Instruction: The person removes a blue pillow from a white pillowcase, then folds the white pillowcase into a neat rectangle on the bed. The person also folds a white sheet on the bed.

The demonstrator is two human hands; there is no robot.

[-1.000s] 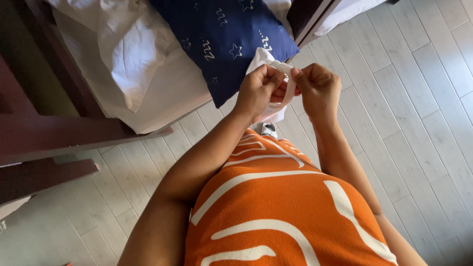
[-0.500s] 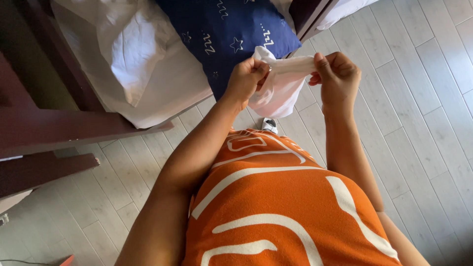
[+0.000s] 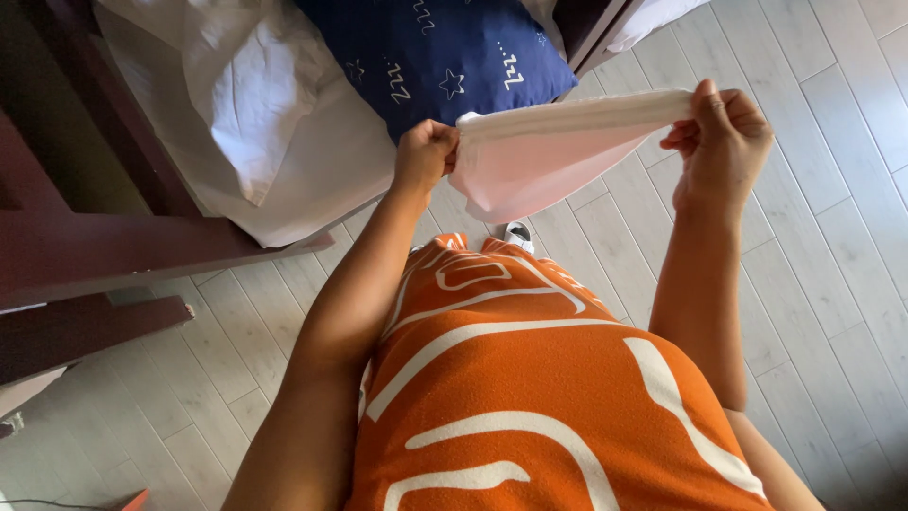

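1. Head view: left hand (image 3: pixel 426 151) and right hand (image 3: pixel 724 142) hold a white cloth (image 3: pixel 539 161) stretched between them at chest height, above the floor (image 3: pixel 832 284).
2. Change: a second ago both hands were close together with the cloth bunched between them; half a second ago they had begun to part. Now they are well apart and the top edge is pulled taut.
3. Meaning, as a judgement: the cloth is being opened out or straightened, and the spreading looks about done, since the edge has no slack left.
4. Left fingers: curled tight into a fist on the left corner of the cloth.
5. Right fingers: thumb and fingertips pinch the right corner, other fingers loosely bent.
6. Cloth: folded-looking band along the top, rest hangs down in a slack point toward the person's orange dress (image 3: pixel 530 397).
7. Nearby: bed with dark wood frame (image 3: pixel 113 255) at left, white sheet (image 3: pixel 246 114) and blue pillow (image 3: pixel 445 57) with star print just beyond the left hand; cloth does not touch them.
8. Small shoe tip (image 3: pixel 516 233) shows on the floor below the cloth.
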